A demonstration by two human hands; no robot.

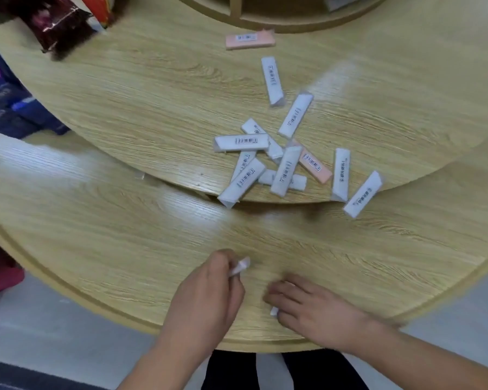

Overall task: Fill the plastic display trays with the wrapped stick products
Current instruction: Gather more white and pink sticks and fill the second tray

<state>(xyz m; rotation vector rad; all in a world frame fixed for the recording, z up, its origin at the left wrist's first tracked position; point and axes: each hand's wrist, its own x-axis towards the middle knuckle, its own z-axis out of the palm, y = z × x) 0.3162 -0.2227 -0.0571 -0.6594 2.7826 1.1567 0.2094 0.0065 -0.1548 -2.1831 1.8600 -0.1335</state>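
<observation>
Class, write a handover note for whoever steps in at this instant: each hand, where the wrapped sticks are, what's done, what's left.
Left hand: pinches one white wrapped stick above the lower table.
Right hand: lies on that table over a small white piece; grip unclear.
Loose pile of white sticks, with one pink stick, on the raised tier; another pink stick lies apart farther back.
Done: nothing visible; no tray in view.
Left: every stick here needs traying.

Stick pile (285, 170) on upper tier (152, 108)
</observation>
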